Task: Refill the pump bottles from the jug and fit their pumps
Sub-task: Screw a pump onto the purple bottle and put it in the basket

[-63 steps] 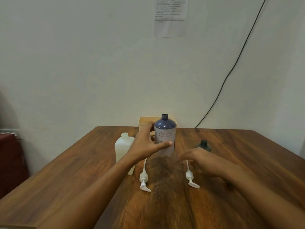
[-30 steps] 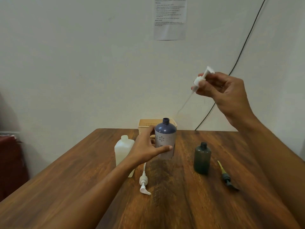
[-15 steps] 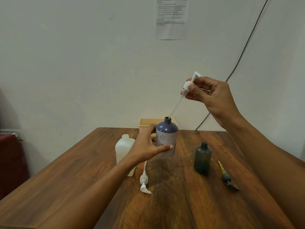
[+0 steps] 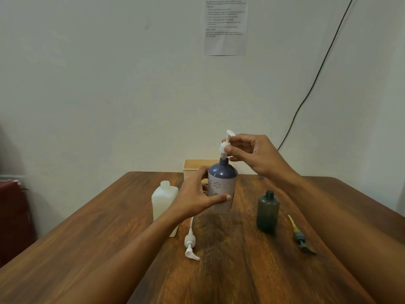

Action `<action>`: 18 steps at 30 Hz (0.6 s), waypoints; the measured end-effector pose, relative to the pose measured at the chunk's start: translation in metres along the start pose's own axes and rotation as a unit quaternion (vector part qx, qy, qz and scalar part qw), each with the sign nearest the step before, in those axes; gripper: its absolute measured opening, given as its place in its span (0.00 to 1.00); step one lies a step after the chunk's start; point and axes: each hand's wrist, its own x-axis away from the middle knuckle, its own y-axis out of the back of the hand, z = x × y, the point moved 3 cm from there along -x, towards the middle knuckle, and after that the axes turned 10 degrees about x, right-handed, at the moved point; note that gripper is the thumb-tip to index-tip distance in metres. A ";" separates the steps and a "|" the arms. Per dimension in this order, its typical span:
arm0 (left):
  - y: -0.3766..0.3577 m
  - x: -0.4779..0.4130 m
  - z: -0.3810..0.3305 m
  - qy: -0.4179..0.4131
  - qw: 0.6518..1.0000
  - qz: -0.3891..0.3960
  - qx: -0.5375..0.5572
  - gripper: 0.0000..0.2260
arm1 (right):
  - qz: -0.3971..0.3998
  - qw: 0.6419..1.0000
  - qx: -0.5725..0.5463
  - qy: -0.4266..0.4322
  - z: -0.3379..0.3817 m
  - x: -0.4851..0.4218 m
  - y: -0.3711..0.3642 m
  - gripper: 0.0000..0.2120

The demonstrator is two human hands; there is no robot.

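Wooden table (image 4: 241,270) against a pale wall (image 4: 109,84). Purple bottle (image 4: 222,185) stands upright at table centre toward the far edge, neck open and threaded. White pump (image 4: 225,145) is held upright right over it, with its lower part going down into the neck and its collar just above the threads, not seated. Right hand (image 4: 256,156) pinches the pump at the collar with thumb and fingertips. Left hand (image 4: 195,198) grips the bottle body from the left, thumb across the front and fingers curled behind.

White jug (image 4: 163,200) stands just left of the bottle, uncapped, partly behind the left wrist. Second white pump (image 4: 190,242) lies flat on the table in front of the bottle, nozzle toward the camera. Dark green bottle (image 4: 267,212) stands upright to the right, no pump on it. Dark pump with yellow tube (image 4: 299,236) lies flat just right of it. Beige basket (image 4: 195,166) sits behind the purple bottle at the wall. Printed sheet (image 4: 225,27) is stuck on the wall and black cable (image 4: 317,75) runs down at right. Text on the sheet is too small to read.
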 end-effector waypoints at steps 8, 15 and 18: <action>0.003 0.000 0.000 0.002 1.000 -0.009 0.000 0.38 | 0.036 0.999 0.031 0.005 -0.009 -0.001 -0.004 0.20; 0.003 0.000 0.000 -0.006 1.000 -0.012 0.005 0.37 | 0.042 0.997 0.066 0.001 -0.014 0.002 -0.008 0.18; 0.003 0.001 0.000 -0.002 1.000 -0.010 0.005 0.37 | 0.045 0.996 0.073 0.001 -0.013 0.003 -0.009 0.16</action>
